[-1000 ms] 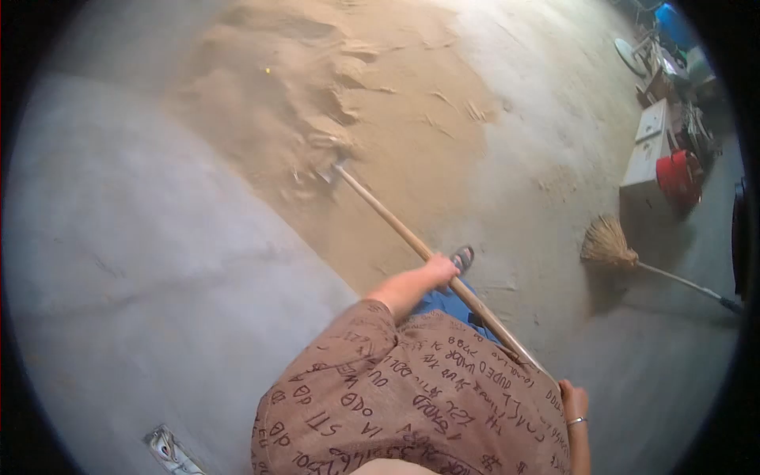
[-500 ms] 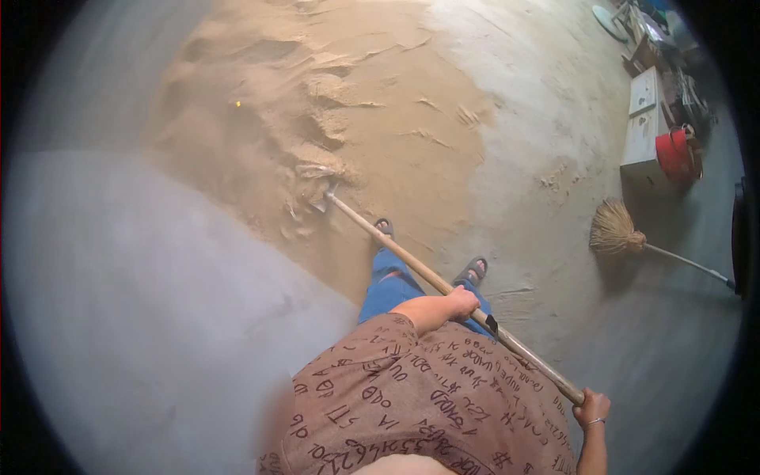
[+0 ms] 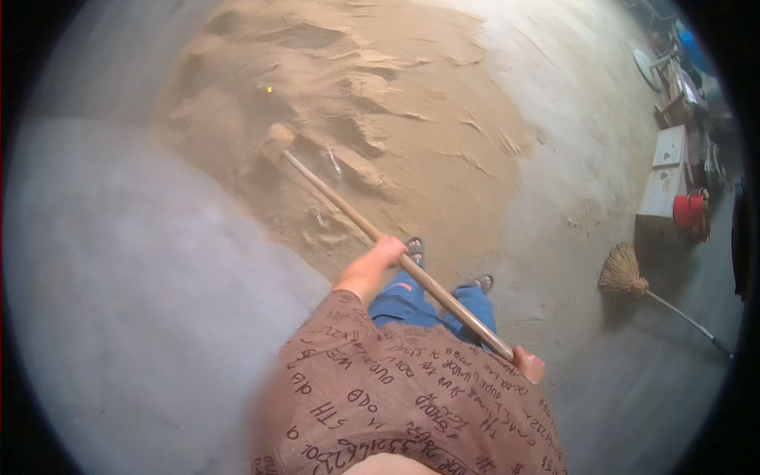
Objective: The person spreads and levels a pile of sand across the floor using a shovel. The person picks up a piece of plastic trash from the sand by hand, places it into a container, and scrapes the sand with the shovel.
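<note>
A long-handled shovel [image 3: 340, 203] slants across the view, its wooden shaft running from my body toward the upper left. Tan sand covers its far end, so the blade is mostly hidden. My left hand [image 3: 389, 250] is closed around the middle of the shaft, above my foot. Close to my right side, my right hand [image 3: 529, 366] is wrapped around the rear end of the shaft. Loose, ridged sand [image 3: 443, 103] spreads over the floor beyond my feet, with dust blurring its left part.
A straw broom [image 3: 623, 273] lies on the floor at the right. Past it are a white cabinet [image 3: 663, 186], a red bucket [image 3: 692, 216] and clutter. Pale concrete floor [image 3: 158, 261] shows at the left. A small yellow object [image 3: 269, 90] lies on the sand.
The shovel's far end has moved up and left into the sand. My left hand has gone forward and left, and my right hand has come forward and left too. The view has shifted.
</note>
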The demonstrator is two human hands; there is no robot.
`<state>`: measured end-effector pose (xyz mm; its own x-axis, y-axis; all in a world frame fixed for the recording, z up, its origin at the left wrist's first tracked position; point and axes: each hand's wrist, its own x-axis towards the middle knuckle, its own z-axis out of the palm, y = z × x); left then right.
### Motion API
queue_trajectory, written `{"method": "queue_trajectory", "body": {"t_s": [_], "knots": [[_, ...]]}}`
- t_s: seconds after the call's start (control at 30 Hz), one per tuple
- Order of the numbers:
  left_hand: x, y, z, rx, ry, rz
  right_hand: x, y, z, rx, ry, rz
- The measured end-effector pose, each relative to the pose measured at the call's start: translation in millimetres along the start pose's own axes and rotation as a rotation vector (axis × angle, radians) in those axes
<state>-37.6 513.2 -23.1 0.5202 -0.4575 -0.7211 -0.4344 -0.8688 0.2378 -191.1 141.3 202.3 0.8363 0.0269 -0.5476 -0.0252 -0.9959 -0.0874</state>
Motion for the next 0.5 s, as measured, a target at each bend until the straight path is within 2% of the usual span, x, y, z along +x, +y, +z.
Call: {"method": "queue_trajectory", "body": {"t_s": [0.1, 0.17, 0.23, 0.3, 0.37, 0.4, 0.43, 0.47, 0.5], "knots": [[-21, -66, -50, -0.033, 0.332, -0.193, 54, -61, -38, -0.078, 0.361, -0.180], [-31, -94, -91, -0.055, 0.588, -0.328, 86, -94, -95, -0.171, 0.607, -0.333], [-42, -122, -130, -0.090, 0.890, -0.409, 112, -123, -159, -0.028, 0.810, -0.532], [-58, -153, -173, -0.049, 1.151, -0.453, 123, -146, -226, -0.046, 0.934, -0.679], [-96, -172, -226, -0.131, 1.202, -0.543, 136, -155, -287, 0.114, 1.039, -1.050], [-103, -207, -240, -0.498, 1.357, -0.529, 143, -169, -309, 0.243, 1.202, -1.090], [-129, -217, -258, -0.375, 1.412, -0.623, 152, -185, -328, 0.381, 1.362, -1.118], [-155, -228, -277, -0.255, 1.461, -0.725, 160, -195, -349, 0.370, 1.327, -1.209], [-186, -236, -301, -0.554, 1.418, -0.854, 171, -208, -354, 0.395, 1.292, -1.220]]}}
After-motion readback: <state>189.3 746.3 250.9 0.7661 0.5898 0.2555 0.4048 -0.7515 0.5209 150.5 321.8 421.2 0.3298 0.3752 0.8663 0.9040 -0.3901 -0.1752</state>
